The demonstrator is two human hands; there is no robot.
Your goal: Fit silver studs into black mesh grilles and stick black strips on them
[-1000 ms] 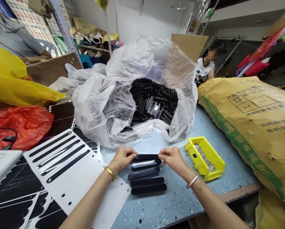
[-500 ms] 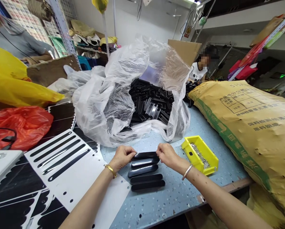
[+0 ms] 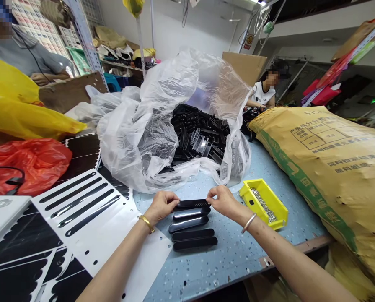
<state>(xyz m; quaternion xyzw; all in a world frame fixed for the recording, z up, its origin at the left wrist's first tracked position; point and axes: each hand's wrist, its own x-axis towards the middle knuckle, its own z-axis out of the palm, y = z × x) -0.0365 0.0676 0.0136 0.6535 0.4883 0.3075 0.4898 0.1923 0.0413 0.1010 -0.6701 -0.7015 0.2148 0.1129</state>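
Observation:
A slim black strip with rounded ends (image 3: 192, 204) lies crosswise at the top of a short column of similar pieces. My left hand (image 3: 162, 206) pinches its left end between thumb and fingers. At the opposite end, the thumb and forefinger of my right hand (image 3: 222, 201) close on the strip's tip. Just below are two glossy black strips (image 3: 188, 225), then two duller black strips (image 3: 195, 243), all on the speckled blue table (image 3: 206, 272). Left of them, a white backing sheet (image 3: 112, 243) carries several black rounded stickers (image 3: 88, 205).
A clear plastic bag (image 3: 127, 155) full of black ribbed pieces (image 3: 200, 130) stands behind. To the right are a yellow bin (image 3: 283, 216) of small metal parts and a large yellow sack (image 3: 347, 167). A red bag (image 3: 30, 163) lies left. Two people sit farther back.
My right hand's fingers have shifted slightly at the strip's end, with a wider loop between thumb and forefinger. My left hand keeps its pinch. The view has moved slightly.

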